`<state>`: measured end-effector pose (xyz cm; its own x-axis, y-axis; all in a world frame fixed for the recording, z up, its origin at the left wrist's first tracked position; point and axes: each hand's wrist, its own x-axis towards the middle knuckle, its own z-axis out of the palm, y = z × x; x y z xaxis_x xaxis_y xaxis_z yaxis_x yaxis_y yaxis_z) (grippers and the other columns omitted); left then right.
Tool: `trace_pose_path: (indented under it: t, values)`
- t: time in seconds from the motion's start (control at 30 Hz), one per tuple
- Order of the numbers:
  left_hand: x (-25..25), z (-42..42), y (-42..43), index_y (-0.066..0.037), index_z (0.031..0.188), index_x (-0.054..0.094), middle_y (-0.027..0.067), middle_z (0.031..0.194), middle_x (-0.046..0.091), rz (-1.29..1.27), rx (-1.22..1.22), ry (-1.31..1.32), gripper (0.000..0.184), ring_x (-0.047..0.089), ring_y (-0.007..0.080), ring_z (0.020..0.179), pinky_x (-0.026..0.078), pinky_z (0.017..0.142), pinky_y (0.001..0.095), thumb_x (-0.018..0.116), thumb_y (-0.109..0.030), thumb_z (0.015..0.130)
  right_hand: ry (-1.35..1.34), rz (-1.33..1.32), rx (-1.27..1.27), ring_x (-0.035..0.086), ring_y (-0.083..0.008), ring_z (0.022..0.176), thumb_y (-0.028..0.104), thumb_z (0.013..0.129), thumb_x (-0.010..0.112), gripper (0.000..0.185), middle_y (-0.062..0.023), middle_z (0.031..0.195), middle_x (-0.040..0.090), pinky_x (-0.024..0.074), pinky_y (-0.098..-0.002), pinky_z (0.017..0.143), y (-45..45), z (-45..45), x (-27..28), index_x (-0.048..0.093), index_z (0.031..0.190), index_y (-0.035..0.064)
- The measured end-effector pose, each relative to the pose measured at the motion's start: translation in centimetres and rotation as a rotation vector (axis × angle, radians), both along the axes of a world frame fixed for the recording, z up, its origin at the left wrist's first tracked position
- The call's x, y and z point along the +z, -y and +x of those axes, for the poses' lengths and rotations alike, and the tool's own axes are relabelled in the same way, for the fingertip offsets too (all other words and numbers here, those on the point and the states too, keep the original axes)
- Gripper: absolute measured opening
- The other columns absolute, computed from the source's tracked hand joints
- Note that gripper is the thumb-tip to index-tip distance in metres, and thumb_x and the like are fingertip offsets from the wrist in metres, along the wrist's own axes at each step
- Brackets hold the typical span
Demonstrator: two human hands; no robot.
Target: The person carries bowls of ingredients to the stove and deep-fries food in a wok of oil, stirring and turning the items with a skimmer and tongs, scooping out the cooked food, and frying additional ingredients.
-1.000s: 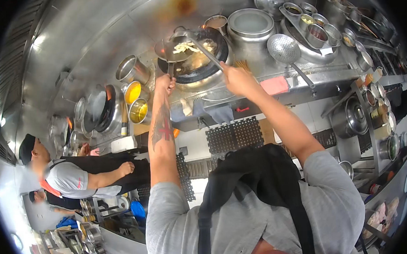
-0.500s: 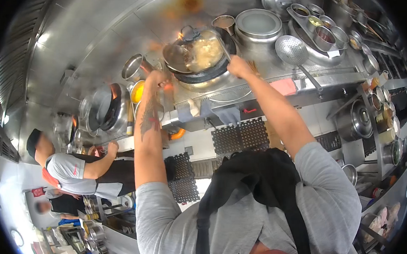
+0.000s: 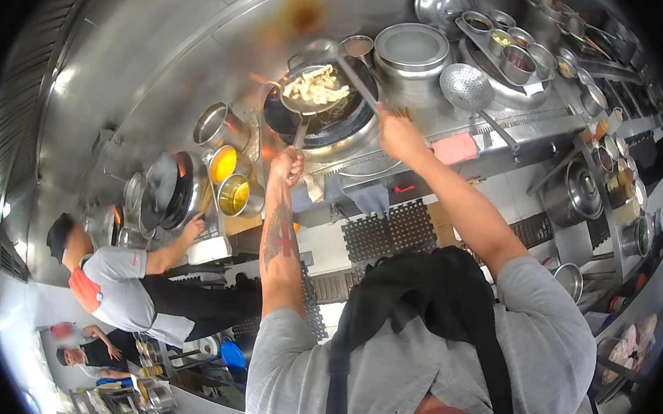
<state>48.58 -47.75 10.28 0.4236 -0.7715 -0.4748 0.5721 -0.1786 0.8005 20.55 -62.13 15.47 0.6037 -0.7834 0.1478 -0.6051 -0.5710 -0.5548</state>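
My left hand (image 3: 288, 166) is closed round the handle of a round metal strainer (image 3: 294, 109) held over a black wok (image 3: 334, 133). Pale, strip-like food pieces (image 3: 314, 85) fill the strainer. My right hand (image 3: 401, 134) grips the long handle of a ladle (image 3: 356, 78), whose bowl is at the wok's far side. Dark liquid shows in the wok beneath the strainer. A flame (image 3: 265, 80) licks up at the wok's left edge.
Left of the wok stand a tall pot (image 3: 216, 125) and containers of yellow liquid (image 3: 223, 164). A perforated skimmer (image 3: 466, 86), a lidded pot (image 3: 413, 46) and a sauce tray (image 3: 518, 60) are on the right. A co-worker (image 3: 119, 269) stands at the left burners.
The strainer has moved right over the wok's middle and now holds the food pieces that were in the wok. My left hand moved right and nearer me; the ladle shifted to the far side.
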Motion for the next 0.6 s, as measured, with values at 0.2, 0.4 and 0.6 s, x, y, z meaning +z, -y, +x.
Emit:
trace_pose_path:
  t: [0.2, 0.4, 0.6]
  values:
    - [1.2, 3.1, 2.7, -0.003, 0.093, 0.04, 0.0048, 0.064, 0.043, 0.029, 0.062, -0.068, 0.012, 0.029, 0.0055, 0.04, 0.02, 0.03, 0.0184, 0.033, -0.012, 0.094, -0.008, -0.098, 0.193, 0.062, -0.0397, 0.082, 0.004, 0.079, 0.046, 0.048, -0.027, 0.087, 0.062, 0.0487, -0.0469, 0.075, 0.5, -1.1, 2.3, 0.047, 0.126, 0.0032]
    - [-0.7, 1.7, 2.2, 0.001, 0.097, 0.041, 0.0057, 0.065, 0.043, -0.058, 0.031, -0.204, 0.014, 0.03, 0.0059, 0.041, 0.021, 0.031, 0.0182, 0.034, -0.011, 0.094, -0.066, -0.033, 0.224, 0.062, -0.039, 0.084, 0.006, 0.078, 0.049, 0.049, -0.025, 0.088, 0.063, 0.0488, -0.0446, 0.075, -0.1, -2.6, 0.2, 0.047, 0.127, 0.0051]
    - [-0.7, -0.2, 3.1, 0.002, 0.093, 0.042, 0.0072, 0.066, 0.043, -0.065, 0.127, -0.197, 0.015, 0.031, 0.0069, 0.041, 0.022, 0.03, 0.0197, 0.033, -0.01, 0.093, 0.258, 0.059, 0.144, 0.061, -0.0397, 0.089, 0.01, 0.08, 0.05, 0.051, -0.0239, 0.095, 0.063, 0.0482, -0.0445, 0.08, 1.5, 0.2, 0.7, 0.043, 0.131, 0.0073]
